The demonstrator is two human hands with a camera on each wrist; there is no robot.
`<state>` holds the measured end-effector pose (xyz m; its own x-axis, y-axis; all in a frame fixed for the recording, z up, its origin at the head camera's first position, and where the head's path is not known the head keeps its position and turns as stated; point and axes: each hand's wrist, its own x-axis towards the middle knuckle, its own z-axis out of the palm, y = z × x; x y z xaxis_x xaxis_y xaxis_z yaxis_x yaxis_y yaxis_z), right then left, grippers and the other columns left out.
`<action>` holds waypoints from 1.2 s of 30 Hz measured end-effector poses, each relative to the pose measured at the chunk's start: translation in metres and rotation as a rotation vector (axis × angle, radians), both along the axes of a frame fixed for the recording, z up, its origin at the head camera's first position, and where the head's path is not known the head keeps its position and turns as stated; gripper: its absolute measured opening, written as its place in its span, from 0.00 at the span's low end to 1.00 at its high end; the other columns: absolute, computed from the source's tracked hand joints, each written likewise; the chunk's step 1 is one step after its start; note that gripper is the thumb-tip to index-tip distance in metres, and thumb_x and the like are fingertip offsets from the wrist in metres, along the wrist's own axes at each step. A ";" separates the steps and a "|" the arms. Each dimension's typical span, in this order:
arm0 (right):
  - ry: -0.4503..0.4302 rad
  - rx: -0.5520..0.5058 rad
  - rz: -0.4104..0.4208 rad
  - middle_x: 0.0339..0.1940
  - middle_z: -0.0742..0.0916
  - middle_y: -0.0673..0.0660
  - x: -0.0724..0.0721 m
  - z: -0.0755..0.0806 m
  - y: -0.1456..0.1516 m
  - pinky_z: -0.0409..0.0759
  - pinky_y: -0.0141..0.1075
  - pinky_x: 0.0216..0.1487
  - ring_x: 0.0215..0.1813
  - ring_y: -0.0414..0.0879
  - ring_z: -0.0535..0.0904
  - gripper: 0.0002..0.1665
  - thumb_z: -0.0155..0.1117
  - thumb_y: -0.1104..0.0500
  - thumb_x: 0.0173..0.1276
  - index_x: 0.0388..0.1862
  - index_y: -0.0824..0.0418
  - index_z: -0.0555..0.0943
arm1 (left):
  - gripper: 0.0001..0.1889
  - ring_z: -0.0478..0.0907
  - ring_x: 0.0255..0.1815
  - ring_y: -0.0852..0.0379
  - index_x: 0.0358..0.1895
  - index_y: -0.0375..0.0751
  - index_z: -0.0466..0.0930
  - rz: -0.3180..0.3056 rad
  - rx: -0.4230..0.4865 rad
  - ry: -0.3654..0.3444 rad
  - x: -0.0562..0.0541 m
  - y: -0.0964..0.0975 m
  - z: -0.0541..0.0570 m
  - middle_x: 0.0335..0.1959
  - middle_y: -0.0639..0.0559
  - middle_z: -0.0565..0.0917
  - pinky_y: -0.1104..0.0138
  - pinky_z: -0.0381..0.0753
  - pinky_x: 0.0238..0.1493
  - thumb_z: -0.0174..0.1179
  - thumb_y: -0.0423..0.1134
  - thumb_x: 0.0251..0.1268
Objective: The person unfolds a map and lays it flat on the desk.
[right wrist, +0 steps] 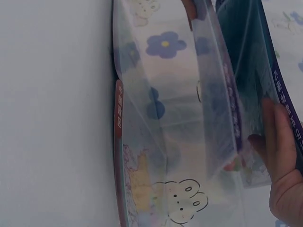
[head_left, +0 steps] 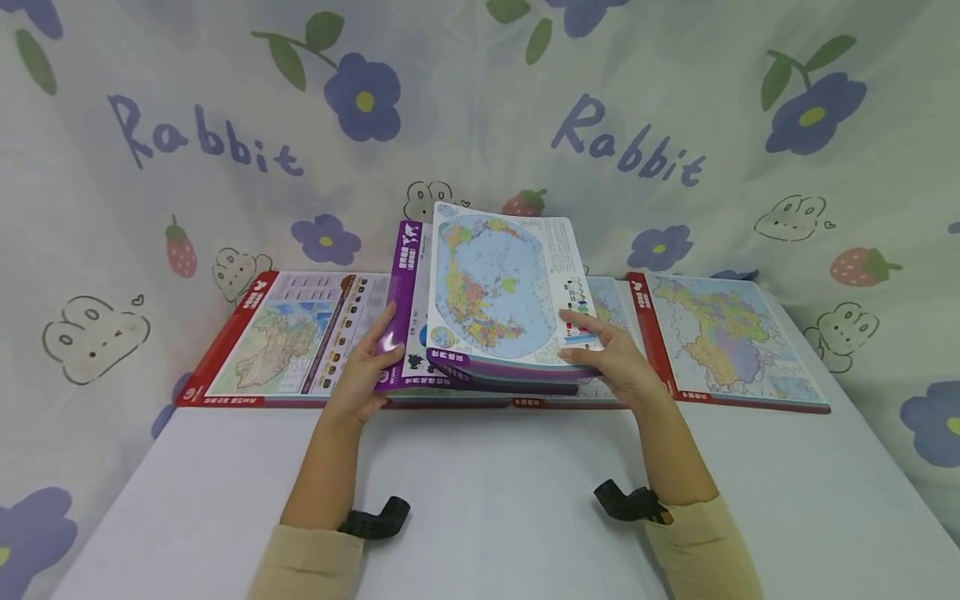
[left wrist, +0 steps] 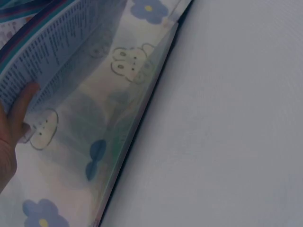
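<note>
A white cloth curtain printed with blue flowers, strawberries, rabbit faces and the word "Rabbit" fills the background. Before it spreads a smooth white worktop. Along its back lies a row of glossy, red-edged map sheets: a rectangular map with a red left strip and a dark side panel at the left end, and a rectangular pastel-coloured map at the right end.

Between those ends, in front of the row's middle part, two layers stand tilted up in the person's hands: a glossy white rectangular world map with blue oceans, and behind it, showing at its left, a sheet with a broad purple side strip. Whether their lower edges touch the row cannot be told.

Beige fabric sleeves cover both forearms up to near the wrists. The left hand grasps the purple strip at its lower part, fingers on the front. The right hand grips the right edge of the world map, two digits lying across its face. A black bent piece shows beside each wrist.
</note>
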<state>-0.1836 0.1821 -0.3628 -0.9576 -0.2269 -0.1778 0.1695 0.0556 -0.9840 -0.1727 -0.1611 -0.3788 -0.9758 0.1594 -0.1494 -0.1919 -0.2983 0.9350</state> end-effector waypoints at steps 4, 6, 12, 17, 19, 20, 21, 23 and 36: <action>0.011 0.033 -0.017 0.65 0.74 0.60 0.000 0.002 0.003 0.81 0.31 0.47 0.50 0.43 0.80 0.39 0.65 0.66 0.61 0.70 0.52 0.66 | 0.34 0.81 0.48 0.60 0.73 0.68 0.50 -0.011 0.003 -0.005 0.000 -0.007 0.001 0.75 0.43 0.52 0.66 0.82 0.46 0.44 0.30 0.73; 0.013 0.037 -0.022 0.65 0.74 0.60 -0.001 0.003 0.004 0.81 0.31 0.47 0.49 0.43 0.81 0.39 0.66 0.66 0.60 0.70 0.52 0.66 | 0.33 0.81 0.48 0.60 0.73 0.69 0.51 -0.003 -0.009 -0.015 0.000 -0.012 0.002 0.75 0.44 0.52 0.65 0.82 0.46 0.44 0.31 0.73; -0.005 0.036 -0.032 0.66 0.71 0.60 -0.001 0.004 0.009 0.82 0.32 0.46 0.49 0.44 0.80 0.39 0.66 0.66 0.60 0.70 0.51 0.67 | 0.32 0.81 0.48 0.59 0.72 0.71 0.54 0.015 -0.038 -0.040 0.002 -0.023 0.008 0.75 0.44 0.52 0.63 0.82 0.46 0.46 0.32 0.73; -0.011 0.039 -0.020 0.65 0.71 0.61 0.000 0.005 0.013 0.82 0.32 0.46 0.48 0.44 0.80 0.39 0.66 0.66 0.60 0.71 0.52 0.66 | 0.32 0.80 0.49 0.59 0.72 0.70 0.54 0.000 -0.016 -0.036 0.003 -0.029 0.010 0.76 0.44 0.50 0.63 0.82 0.47 0.47 0.32 0.72; -0.013 0.031 -0.009 0.65 0.72 0.62 0.000 0.006 0.014 0.82 0.32 0.46 0.48 0.44 0.81 0.40 0.66 0.65 0.60 0.71 0.51 0.66 | 0.32 0.81 0.49 0.59 0.72 0.70 0.55 0.001 -0.015 -0.043 0.004 -0.032 0.010 0.76 0.44 0.50 0.63 0.82 0.46 0.48 0.32 0.72; -0.014 0.027 -0.006 0.64 0.72 0.62 -0.001 0.006 0.015 0.82 0.32 0.46 0.48 0.44 0.81 0.40 0.67 0.65 0.60 0.71 0.51 0.66 | 0.32 0.81 0.48 0.59 0.72 0.70 0.55 0.001 -0.018 -0.043 0.004 -0.033 0.010 0.76 0.44 0.49 0.63 0.82 0.46 0.48 0.32 0.72; -0.012 0.021 -0.002 0.64 0.72 0.62 -0.001 0.007 0.016 0.82 0.32 0.47 0.48 0.44 0.81 0.39 0.67 0.65 0.60 0.71 0.51 0.66 | 0.32 0.81 0.49 0.59 0.72 0.70 0.55 0.001 -0.024 -0.039 0.005 -0.035 0.010 0.76 0.45 0.48 0.63 0.82 0.46 0.48 0.32 0.72; -0.010 0.006 0.004 0.64 0.72 0.62 -0.002 0.008 0.019 0.82 0.33 0.47 0.48 0.44 0.82 0.39 0.67 0.65 0.61 0.70 0.50 0.67 | 0.32 0.80 0.49 0.59 0.72 0.69 0.55 0.005 -0.037 -0.026 0.006 -0.040 0.010 0.76 0.45 0.47 0.63 0.82 0.46 0.48 0.32 0.71; 0.019 -0.012 0.001 0.68 0.67 0.61 0.000 0.012 0.040 0.81 0.31 0.47 0.48 0.42 0.81 0.38 0.66 0.64 0.62 0.71 0.53 0.65 | 0.33 0.79 0.49 0.61 0.70 0.72 0.57 0.045 -0.086 -0.041 0.009 -0.061 0.011 0.77 0.47 0.44 0.65 0.82 0.46 0.54 0.35 0.69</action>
